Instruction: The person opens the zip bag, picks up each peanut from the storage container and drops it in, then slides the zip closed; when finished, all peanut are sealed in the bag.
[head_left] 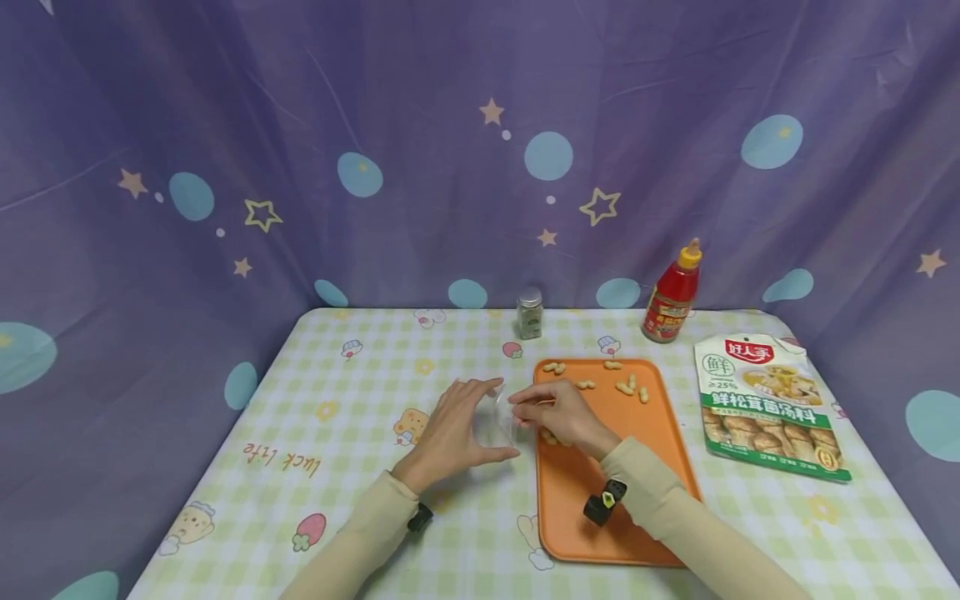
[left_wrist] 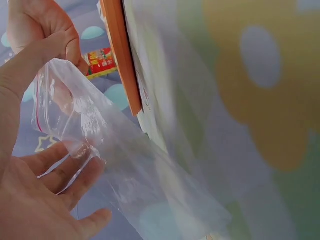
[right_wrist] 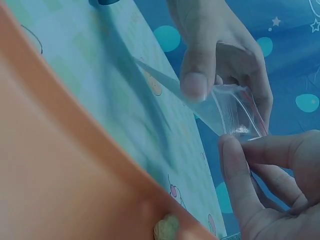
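Note:
A clear zip-lock bag [head_left: 492, 423] with a red line along its mouth is held up just left of the orange tray [head_left: 572, 512]. My left hand [head_left: 452, 440] holds the bag near its mouth, thumb on one side and spread fingers on the other. In the right wrist view, the thumb and forefinger of my right hand [right_wrist: 272, 172] pinch the rim of the mouth. The body of the bag [left_wrist: 165, 187] hangs slack away from the hands in the left wrist view. Several peanuts [head_left: 627, 387] lie on the tray, some beside my right hand [head_left: 568, 414].
Right of the tray lies a white and green food pouch [head_left: 765, 408] with mushrooms pictured on it. A red squeeze bottle [head_left: 671, 304] with a yellow cap and a small shaker jar [head_left: 529, 317] stand along the back edge. A checked cloth [head_left: 360, 392] covers the table.

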